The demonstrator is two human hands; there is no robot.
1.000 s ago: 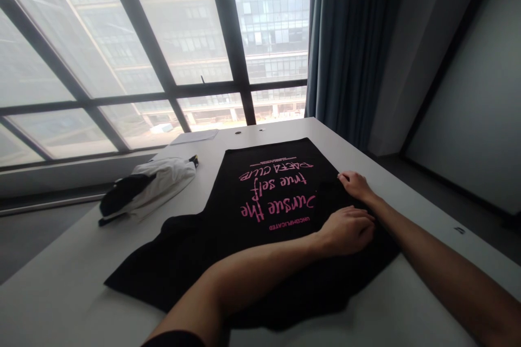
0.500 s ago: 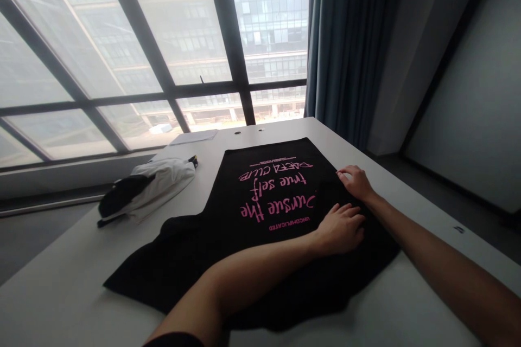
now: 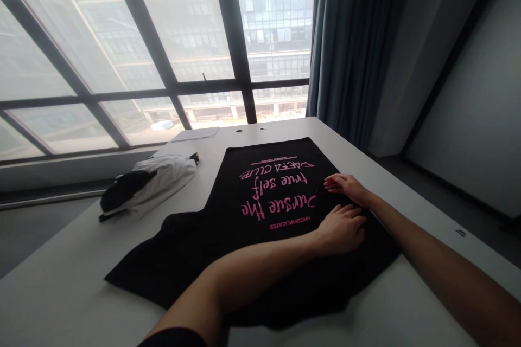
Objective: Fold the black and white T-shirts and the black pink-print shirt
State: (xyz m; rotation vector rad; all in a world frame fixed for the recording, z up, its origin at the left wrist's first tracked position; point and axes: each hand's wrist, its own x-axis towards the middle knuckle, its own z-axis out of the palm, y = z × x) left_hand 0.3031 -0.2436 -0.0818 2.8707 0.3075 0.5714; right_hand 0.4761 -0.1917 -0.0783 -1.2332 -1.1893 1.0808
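Note:
A black T-shirt (image 3: 228, 249) with pink lettering lies spread on the white table, its print upside down from where I look and its hem toward the window. My left hand (image 3: 341, 229) rests on the shirt to the right of the print, fingers stretched out over the cloth. Just beyond it, my right hand (image 3: 345, 187) lies over the shirt's right edge with its fingers extended flat, pointing left toward the letters. Neither hand has cloth gathered in it. My left forearm crosses over the shirt's near part and covers some of it.
On the left of the white table (image 3: 73, 276) lies a crumpled white and black garment (image 3: 163, 176). A flat pale sheet (image 3: 195, 134) sits at the far edge. Large windows stand behind, with a blue curtain (image 3: 358, 49) at the right.
My right hand has moved left from the shirt's right edge onto the cloth, and its bent fingers have straightened and flattened. My left hand stays in place.

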